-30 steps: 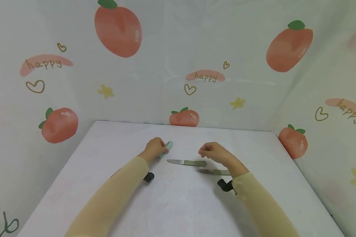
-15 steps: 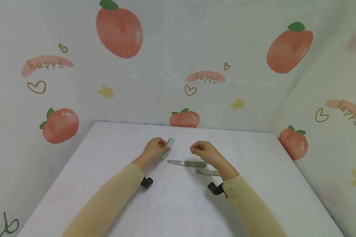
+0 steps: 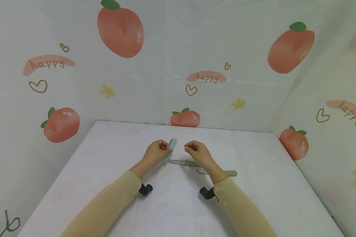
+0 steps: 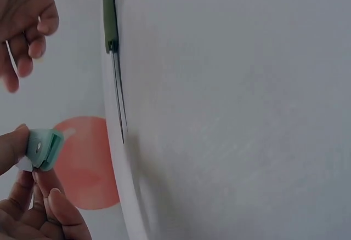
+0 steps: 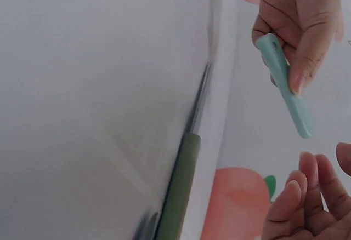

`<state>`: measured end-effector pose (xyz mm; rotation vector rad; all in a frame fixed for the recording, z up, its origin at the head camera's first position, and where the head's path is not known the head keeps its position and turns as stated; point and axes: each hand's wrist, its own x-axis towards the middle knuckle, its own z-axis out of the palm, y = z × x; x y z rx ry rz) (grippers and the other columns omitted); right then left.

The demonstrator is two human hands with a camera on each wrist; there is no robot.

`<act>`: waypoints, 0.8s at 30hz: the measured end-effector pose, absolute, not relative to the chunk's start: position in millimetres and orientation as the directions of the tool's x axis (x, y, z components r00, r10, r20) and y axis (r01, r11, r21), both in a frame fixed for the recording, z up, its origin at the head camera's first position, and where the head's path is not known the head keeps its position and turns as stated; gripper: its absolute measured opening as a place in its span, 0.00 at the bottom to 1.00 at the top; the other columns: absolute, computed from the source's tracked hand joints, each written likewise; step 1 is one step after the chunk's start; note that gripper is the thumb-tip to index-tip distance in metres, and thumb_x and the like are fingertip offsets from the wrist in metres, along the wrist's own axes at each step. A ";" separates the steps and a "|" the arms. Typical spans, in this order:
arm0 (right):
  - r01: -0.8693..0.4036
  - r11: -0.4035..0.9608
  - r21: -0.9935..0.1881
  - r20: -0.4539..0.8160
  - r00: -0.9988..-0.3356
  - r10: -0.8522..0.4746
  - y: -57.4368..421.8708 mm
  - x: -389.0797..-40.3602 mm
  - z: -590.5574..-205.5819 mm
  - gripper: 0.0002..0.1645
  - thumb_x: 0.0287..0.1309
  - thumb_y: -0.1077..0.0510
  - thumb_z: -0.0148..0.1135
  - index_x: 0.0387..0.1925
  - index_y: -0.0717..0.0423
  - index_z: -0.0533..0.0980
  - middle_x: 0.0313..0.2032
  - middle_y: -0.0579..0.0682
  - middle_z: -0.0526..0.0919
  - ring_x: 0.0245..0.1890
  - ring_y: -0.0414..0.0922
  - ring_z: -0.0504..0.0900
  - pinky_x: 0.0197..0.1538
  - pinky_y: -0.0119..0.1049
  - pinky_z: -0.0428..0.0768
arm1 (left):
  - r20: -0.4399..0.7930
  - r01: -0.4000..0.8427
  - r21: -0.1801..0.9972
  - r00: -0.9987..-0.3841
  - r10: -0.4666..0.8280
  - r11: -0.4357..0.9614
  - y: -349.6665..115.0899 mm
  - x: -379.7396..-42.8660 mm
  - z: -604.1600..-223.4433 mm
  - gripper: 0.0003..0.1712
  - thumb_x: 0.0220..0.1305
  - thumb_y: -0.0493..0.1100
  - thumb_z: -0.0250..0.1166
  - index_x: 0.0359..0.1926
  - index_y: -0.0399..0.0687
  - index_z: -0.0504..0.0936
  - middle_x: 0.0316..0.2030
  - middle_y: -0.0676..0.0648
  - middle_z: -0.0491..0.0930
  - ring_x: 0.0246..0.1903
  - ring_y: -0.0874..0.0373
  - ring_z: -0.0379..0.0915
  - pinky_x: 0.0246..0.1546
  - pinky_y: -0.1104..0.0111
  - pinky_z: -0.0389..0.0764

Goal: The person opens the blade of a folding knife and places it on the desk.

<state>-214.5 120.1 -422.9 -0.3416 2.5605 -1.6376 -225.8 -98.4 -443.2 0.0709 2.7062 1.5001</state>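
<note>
My left hand [image 3: 156,152] pinches a mint-green folding knife [image 3: 173,144] between thumb and fingers, raised off the table. Its slotted handle end [image 4: 45,148] with a small hole shows in the left wrist view, and the whole slim handle [image 5: 286,86] in the right wrist view. To its right hovers my right hand [image 3: 199,154], fingers loosely bent and holding nothing, a short gap from the folding knife. Below the hands lies a knife [image 3: 178,162] with an olive-green handle, blade to the left. Nearer me is a second green-handled knife [image 3: 232,173], partly hidden by the right wrist.
Both knives lie on a white-covered table [image 3: 172,210]. A pale curtain [image 3: 154,98] printed with fruit and hearts stands behind the table and along its sides. Dark wrist cameras [image 3: 207,193] hang under both forearms.
My right hand has moved left toward the left hand, uncovering the handle end of the nearer knife. The left hand has shifted slightly right with the folding knife.
</note>
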 end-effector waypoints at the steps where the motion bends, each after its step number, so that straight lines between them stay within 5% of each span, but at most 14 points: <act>1: -0.152 0.399 -0.904 0.064 -0.972 -0.224 118.8 -214.8 -424.5 0.14 0.69 0.57 0.62 0.48 0.64 0.79 0.38 0.50 0.83 0.37 0.45 0.77 0.38 0.34 0.76 | -0.015 0.024 0.853 -0.997 0.071 0.522 -98.0 -224.2 -443.4 0.15 0.61 0.48 0.74 0.42 0.45 0.81 0.38 0.49 0.83 0.39 0.55 0.78 0.37 0.65 0.78; 9: -0.223 0.379 -0.898 0.155 -0.967 -0.201 106.4 -214.3 -431.6 0.13 0.69 0.58 0.63 0.49 0.62 0.79 0.36 0.51 0.83 0.34 0.42 0.77 0.36 0.32 0.77 | 0.004 0.067 0.887 -0.990 0.139 0.457 -91.3 -209.3 -438.8 0.14 0.61 0.46 0.74 0.41 0.45 0.81 0.37 0.50 0.83 0.36 0.57 0.79 0.35 0.66 0.79; 24: -0.184 0.256 -0.949 0.126 -0.965 -0.229 93.9 -211.3 -437.3 0.14 0.70 0.58 0.60 0.49 0.66 0.77 0.35 0.56 0.84 0.35 0.40 0.77 0.38 0.36 0.78 | 0.028 0.115 0.908 -0.976 0.216 0.402 -90.9 -195.8 -437.5 0.13 0.61 0.46 0.74 0.40 0.45 0.80 0.34 0.51 0.82 0.32 0.60 0.77 0.33 0.68 0.77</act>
